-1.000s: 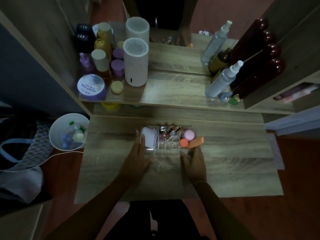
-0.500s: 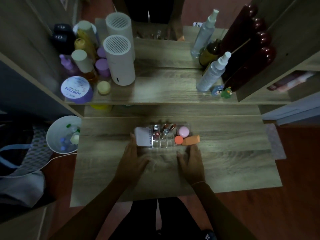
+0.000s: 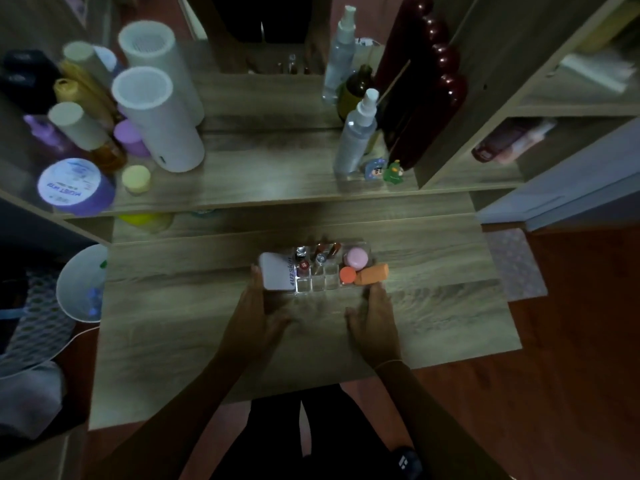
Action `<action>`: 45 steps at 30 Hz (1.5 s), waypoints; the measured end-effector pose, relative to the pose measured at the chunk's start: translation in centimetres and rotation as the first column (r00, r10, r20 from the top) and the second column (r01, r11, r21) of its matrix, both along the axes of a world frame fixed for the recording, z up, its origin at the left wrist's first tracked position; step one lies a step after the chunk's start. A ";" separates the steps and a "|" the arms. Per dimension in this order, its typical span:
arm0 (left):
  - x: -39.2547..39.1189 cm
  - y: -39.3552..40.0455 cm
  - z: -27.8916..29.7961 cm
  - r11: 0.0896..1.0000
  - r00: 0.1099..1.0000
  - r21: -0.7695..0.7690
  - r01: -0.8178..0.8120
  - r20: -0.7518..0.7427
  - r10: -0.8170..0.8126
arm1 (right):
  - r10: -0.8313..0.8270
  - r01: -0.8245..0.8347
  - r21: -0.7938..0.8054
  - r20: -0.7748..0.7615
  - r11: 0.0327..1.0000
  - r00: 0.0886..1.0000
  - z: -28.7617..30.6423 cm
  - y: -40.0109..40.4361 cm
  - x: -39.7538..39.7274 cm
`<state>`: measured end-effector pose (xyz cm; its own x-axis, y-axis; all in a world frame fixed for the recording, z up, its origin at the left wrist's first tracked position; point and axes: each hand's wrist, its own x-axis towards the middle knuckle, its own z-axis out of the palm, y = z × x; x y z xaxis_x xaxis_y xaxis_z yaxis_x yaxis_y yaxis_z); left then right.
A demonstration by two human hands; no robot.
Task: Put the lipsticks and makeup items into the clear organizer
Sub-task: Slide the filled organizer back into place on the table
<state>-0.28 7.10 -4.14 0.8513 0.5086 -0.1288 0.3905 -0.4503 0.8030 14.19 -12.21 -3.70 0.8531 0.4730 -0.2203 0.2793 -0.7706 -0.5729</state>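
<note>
**Both hands at the filled organizer**

My left hand (image 3: 254, 317) and right hand (image 3: 375, 327), fingers spread, flank the clear plastic compartmented organizer (image 3: 317, 284) on the wooden desk (image 3: 207, 341). Inside: lipsticks (image 3: 320, 255), white compact (image 3: 277, 276), pink jar (image 3: 357, 258), orange sponge (image 3: 371, 274). Neither hand holds any item.

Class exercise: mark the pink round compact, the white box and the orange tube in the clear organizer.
pink round compact (image 3: 356, 257), head view, centre of its lid.
white box (image 3: 276, 271), head view, middle of its top face.
orange tube (image 3: 372, 274), head view, middle of its body.
</note>
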 end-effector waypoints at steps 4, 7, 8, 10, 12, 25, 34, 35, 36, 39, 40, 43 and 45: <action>1.7 -1.5 -0.4 0.999 0.999 0.023 0.040 0.012 -0.040 | 0.037 -0.036 -0.083 0.015 0.996 0.999 -0.4 -2.1 1.5; 3.2 -2.5 -0.6 0.997 0.997 0.028 0.074 0.008 -0.074 | 0.056 -0.052 -0.125 0.032 0.991 0.998 -0.4 -3.5 2.9; 3.6 -2.7 -0.7 0.996 0.997 0.031 0.078 0.005 -0.078 | 0.056 -0.050 -0.125 0.040 0.991 0.998 -0.4 -3.8 3.3; 4.6 -3.3 -0.9 0.995 0.996 0.037 0.093 0.001 -0.094 | 0.045 -0.039 -0.122 0.051 0.992 0.998 -0.4 -4.6 4.3; 5.5 -4.0 -1.2 0.991 0.992 0.054 0.122 0.007 -0.122 | 0.042 -0.035 -0.131 0.051 0.991 0.998 -0.4 -5.5 5.3; 11.9 -8.2 -1.3 0.982 0.986 0.082 0.168 -0.019 -0.167 | 0.028 -0.009 -0.192 0.097 0.981 0.995 -1.4 -10.4 11.3; 15.2 -10.4 -1.0 0.983 0.987 0.090 0.158 -0.047 -0.155 | 0.038 -0.002 -0.256 0.138 0.967 0.990 -1.9 -12.5 14.3; 15.5 -10.6 -0.9 0.984 0.987 0.086 0.156 -0.047 -0.152 | 0.043 -0.005 -0.262 0.138 0.965 0.990 -1.9 -12.6 14.6; 15.7 -10.8 -0.9 0.984 0.987 0.086 0.155 -0.043 -0.152 | 0.047 -0.008 -0.268 0.137 0.963 0.989 -1.9 -12.7 14.8; 16.2 -11.3 -0.9 0.986 0.989 0.085 0.142 -0.043 -0.139 | 0.047 -0.011 -0.262 0.131 0.965 0.990 -1.9 -12.9 15.6; 16.4 -11.4 -0.9 0.988 0.990 0.077 0.134 -0.046 -0.130 | 0.044 -0.010 -0.256 0.130 0.967 0.991 -1.9 -12.9 15.8; 17.0 -11.6 -1.1 0.987 0.990 0.080 0.139 -0.048 -0.136 | 0.045 -0.012 -0.252 0.127 0.968 0.991 -1.9 -13.1 16.5; 17.2 -11.6 -1.2 0.984 0.988 0.094 0.153 -0.052 -0.148 | 0.054 -0.019 -0.263 0.125 0.965 0.991 -2.0 -13.1 16.9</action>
